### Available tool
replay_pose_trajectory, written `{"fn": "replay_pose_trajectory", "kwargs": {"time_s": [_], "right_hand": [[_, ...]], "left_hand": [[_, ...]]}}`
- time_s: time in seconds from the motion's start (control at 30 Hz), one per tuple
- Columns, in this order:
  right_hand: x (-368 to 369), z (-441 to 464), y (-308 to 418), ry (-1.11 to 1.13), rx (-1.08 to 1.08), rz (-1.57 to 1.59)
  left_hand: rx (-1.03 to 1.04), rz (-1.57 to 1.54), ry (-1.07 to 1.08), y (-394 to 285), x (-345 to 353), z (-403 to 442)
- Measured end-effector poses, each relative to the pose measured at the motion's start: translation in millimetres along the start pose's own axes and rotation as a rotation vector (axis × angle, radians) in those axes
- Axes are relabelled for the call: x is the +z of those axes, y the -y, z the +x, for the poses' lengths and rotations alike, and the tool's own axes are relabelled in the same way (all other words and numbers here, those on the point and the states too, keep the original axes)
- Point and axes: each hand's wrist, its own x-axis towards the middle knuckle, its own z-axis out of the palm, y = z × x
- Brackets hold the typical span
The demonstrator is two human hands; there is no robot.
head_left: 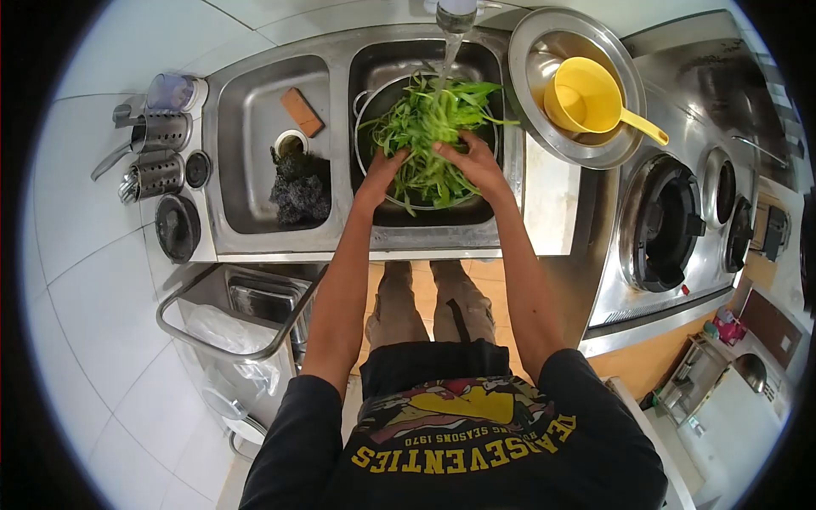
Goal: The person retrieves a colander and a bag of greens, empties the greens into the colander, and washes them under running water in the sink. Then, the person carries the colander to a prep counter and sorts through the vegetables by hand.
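Observation:
Long-leaved leafy greens (442, 127) are heaped in a metal colander or basin (360, 110), which sits in the right sink bowl (365, 59). Water runs from the faucet (457, 10) onto them. At the near left of the heap, my left hand (385, 174) is closed on greens, its fingers partly buried in the leaves. On the other side my right hand (476, 164) grips the same heap, thumb on top and the other fingers mostly hidden under leaves. Some leaves poke past the basin's rim on the right.
In the left sink bowl (246, 102) lie an orange-brown block (303, 112) and a dark mesh scrubber heap (299, 189). A wide metal basin (531, 68) at right holds a yellow dipper (586, 93). A gas stove (667, 221) stands further right; utensil holders (161, 132) are at left.

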Motion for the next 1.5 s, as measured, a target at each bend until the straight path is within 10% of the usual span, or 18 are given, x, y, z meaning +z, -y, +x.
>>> {"fn": "replay_pose_trajectory", "kwargs": {"time_s": [0.23,0.57,0.8,0.97,1.17,1.5], "right_hand": [[8.0,35.8,-50.1,-0.204,-0.066,-0.248],[51.5,67.6,-107.8,-0.055,0.493,0.48],[14.4,55.8,-101.0,0.018,0.277,0.228],[29.3,51.5,-94.9,-0.552,-0.205,-0.367],[27.7,42.7,-40.6,-0.637,-0.468,-0.399],[22.8,65.0,-41.7,-0.324,-0.158,-0.105]], "left_hand": [[0.702,0.934,-0.286,30.3,-16.9,29.2],[0.364,0.508,-0.054,46.9,-7.9,42.5],[0.208,0.272,-0.079,29.1,-11.3,23.5],[-0.027,0.136,-0.085,21.6,-14.9,12.3],[0.019,0.164,0.075,27.4,-28.5,30.3],[0.622,0.429,-0.156,13.1,-6.8,7.0]]}}
